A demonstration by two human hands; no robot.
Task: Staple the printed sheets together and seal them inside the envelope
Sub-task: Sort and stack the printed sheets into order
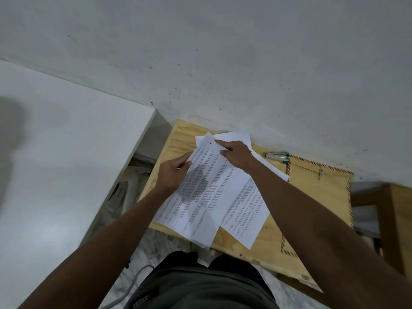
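Counter: plywood, against wall.
Envelope: 3 o'clock of sheets, partly under them.
Printed sheets: fanned, unsquared; risk: staple misses a stray page.
Left hand: fingers pinching 9 o'clock edge.
Right hand: forefinger extended, pressing 12 o'clock corner; slip likely.
Stapler: 2 o'clock, untouched.
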